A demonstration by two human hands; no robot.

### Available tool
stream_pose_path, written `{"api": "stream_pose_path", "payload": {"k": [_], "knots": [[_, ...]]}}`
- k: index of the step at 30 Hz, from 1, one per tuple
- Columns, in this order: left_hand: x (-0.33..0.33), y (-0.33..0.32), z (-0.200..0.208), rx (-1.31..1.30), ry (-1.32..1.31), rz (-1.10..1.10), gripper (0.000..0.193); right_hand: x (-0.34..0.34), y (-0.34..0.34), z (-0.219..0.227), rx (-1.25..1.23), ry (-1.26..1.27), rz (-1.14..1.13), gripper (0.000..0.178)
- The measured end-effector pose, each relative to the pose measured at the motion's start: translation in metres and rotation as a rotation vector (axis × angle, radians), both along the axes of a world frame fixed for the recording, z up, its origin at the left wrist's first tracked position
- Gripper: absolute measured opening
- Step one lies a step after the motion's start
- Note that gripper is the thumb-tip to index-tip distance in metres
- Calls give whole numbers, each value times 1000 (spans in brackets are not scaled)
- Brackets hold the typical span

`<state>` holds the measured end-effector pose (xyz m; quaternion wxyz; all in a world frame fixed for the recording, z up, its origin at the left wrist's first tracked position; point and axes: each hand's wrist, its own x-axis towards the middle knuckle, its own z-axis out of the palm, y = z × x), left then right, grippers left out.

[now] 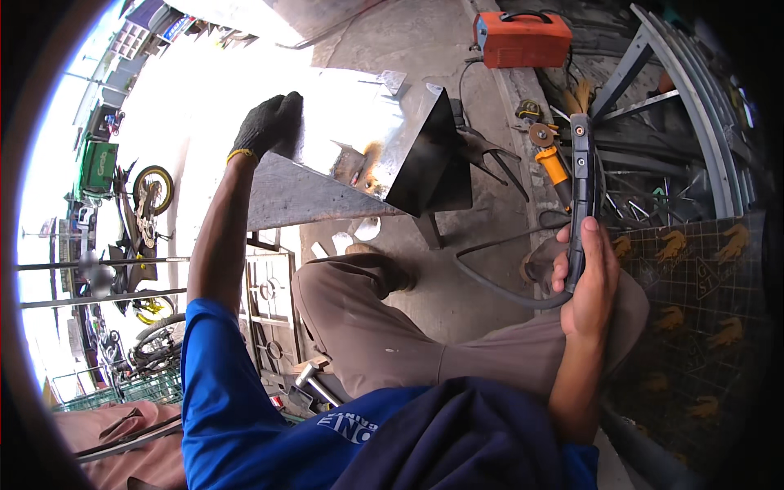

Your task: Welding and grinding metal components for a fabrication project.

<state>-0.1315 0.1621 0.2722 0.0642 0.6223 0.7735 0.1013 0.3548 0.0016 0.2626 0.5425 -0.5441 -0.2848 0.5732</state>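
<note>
My left hand, in a dark knit glove with a yellow cuff, is closed at the near left edge of a bent sheet metal piece. The piece rests on a flat surface; its top is bright with glare, its right side is dark, and a brown scorch mark shows near its front corner. My bare right hand is closed around a black welding electrode holder held upright, copper-coloured jaws at the top. A thick cable loops from its lower end. I cannot make out a rod in the jaws.
An orange welding machine stands at the far right. Beside the holder lies a yellow angle grinder. A grey metal frame leans at the right, above a dark patterned sheet. A hammer lies low left; motorbikes are parked further left.
</note>
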Motion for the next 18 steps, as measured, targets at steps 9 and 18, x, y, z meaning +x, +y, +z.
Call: {"api": "stream_pose_path", "payload": {"k": [9,18], "knots": [[30,7,-4,68,-153,200,62,-4,1,3,-14,-22,-9,33],[43,42,-6,80,-348,-58,60,-7,1,4,-31,-40,-24,34]]}}
